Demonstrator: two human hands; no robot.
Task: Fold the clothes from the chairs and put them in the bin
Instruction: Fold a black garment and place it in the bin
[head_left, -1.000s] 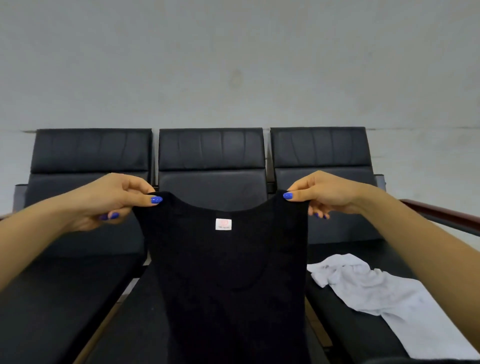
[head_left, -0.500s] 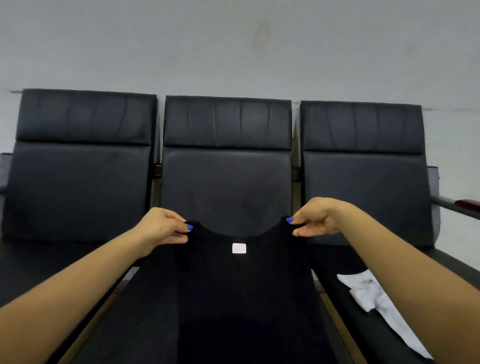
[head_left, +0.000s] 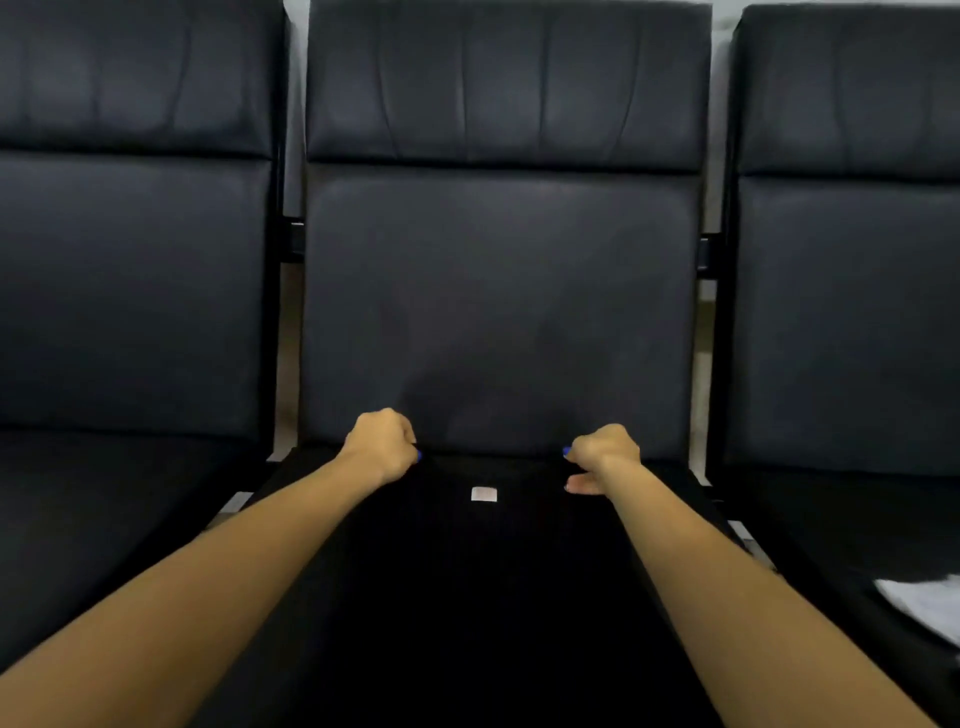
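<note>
A black sleeveless top (head_left: 483, 571) with a small white neck label lies spread on the middle chair's seat, its neckline toward the backrest. My left hand (head_left: 382, 447) pinches its left shoulder strap at the back of the seat. My right hand (head_left: 602, 457) pinches the right strap, about a neck's width away. Both forearms reach in from the bottom corners across the cloth. No bin is in view.
Three black padded chairs stand in a row: left chair (head_left: 130, 291), middle chair (head_left: 498, 291), right chair (head_left: 852, 312). A crumpled white garment (head_left: 924, 605) lies on the right chair's seat at the frame's right edge.
The black top, held up in the air a second ago, has been lowered and laid flat on the middle seat. Both hands moved forward and down with it; the view has closed in.
</note>
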